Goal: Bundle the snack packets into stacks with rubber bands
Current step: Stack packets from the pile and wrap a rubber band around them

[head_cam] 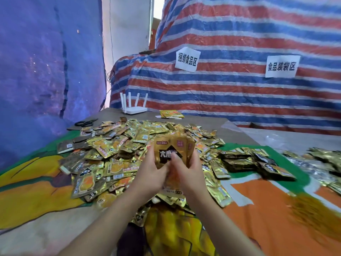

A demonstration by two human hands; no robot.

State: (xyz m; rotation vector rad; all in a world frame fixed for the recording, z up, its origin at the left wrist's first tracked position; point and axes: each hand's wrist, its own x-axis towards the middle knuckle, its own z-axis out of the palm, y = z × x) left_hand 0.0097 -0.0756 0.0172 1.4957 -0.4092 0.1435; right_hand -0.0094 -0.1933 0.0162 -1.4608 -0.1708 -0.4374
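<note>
Upright, long axis vertical and printed face toward the camera, the stack of snack packets (pixel 170 152) is being gripped by the left hand (pixel 150 174) and right hand (pixel 186 172) above the loose packet pile (pixel 118 154).

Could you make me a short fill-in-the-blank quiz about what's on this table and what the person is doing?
1. Both hands hold a stack of ____ packets upright above the pile.
2. The white router at the table's far edge has ____ antennas.
3. On the striped tarp hang ____ paper signs.
4. The scissors lie ____ of the router.

Missing words: gold; five; two; left
</note>
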